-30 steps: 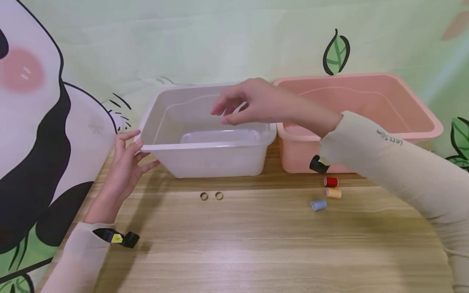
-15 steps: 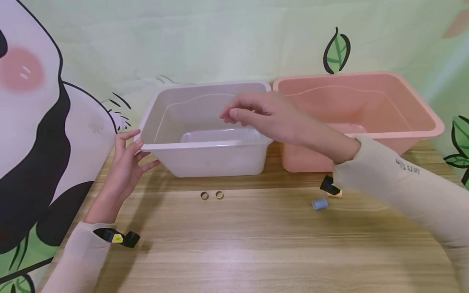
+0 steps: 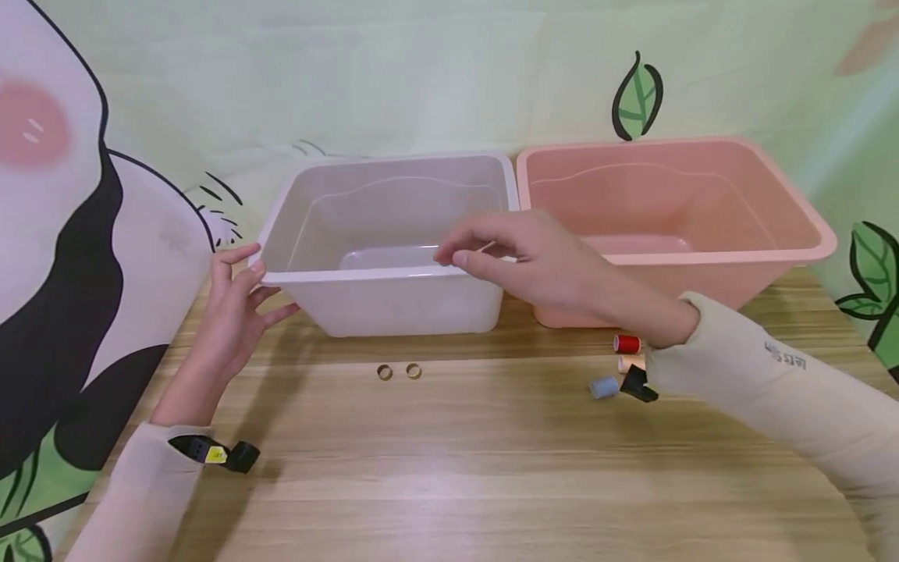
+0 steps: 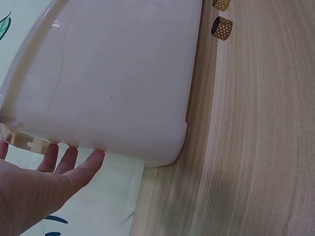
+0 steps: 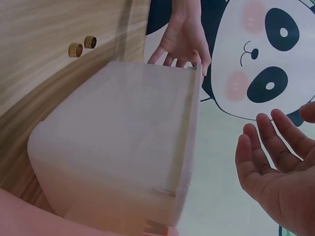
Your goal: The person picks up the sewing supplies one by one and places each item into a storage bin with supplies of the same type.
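My left hand (image 3: pixel 228 328) holds the left front corner of a white plastic tub (image 3: pixel 393 300), thumb at the rim and fingertips against the outer side wall. In the left wrist view, the fingers (image 4: pixel 83 169) touch that wall. My right hand (image 3: pixel 534 257), loosely curved and holding nothing, hovers over the tub's right front rim. The right wrist view shows its spread fingers (image 5: pixel 268 142) apart from the tub. Two small brass-coloured rings with dimpled surfaces stand on the table before the tub, a left ring (image 3: pixel 385 372) and a right ring (image 3: pixel 413 371).
A pink tub (image 3: pixel 702 261) stands right of the white one. By my right wrist lie a red thread spool (image 3: pixel 627 343), a pale orange spool (image 3: pixel 630 363), partly covered by the wrist camera, and a blue spool (image 3: pixel 604 387). A printed cloth (image 3: pixel 421 78) hangs behind.
My right hand has moved from above the inside of the white tub toward its right front rim, nearer to me. My left hand keeps its place on the tub.
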Available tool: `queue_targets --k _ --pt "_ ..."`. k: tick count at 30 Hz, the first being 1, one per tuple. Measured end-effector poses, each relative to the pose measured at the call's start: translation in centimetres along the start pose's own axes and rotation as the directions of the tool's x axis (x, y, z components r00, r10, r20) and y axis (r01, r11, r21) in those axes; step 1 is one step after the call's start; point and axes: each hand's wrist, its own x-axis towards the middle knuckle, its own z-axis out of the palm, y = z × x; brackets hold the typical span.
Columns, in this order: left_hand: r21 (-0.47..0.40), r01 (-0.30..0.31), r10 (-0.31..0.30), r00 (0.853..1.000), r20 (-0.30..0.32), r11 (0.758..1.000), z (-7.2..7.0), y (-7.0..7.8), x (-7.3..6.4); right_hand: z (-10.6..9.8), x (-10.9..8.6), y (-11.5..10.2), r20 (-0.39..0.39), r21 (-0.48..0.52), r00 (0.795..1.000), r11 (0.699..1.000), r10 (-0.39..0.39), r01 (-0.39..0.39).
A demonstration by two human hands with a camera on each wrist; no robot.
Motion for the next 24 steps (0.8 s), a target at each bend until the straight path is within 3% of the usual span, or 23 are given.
queue_targets --k 24 --pt "-0.030 -0.007 0.008 1.000 0.019 1.000 -0.4 -0.1 0.1 1.3 -1.8 1.7 0.053 -0.056 0.998 0.998 -0.023 0.026"
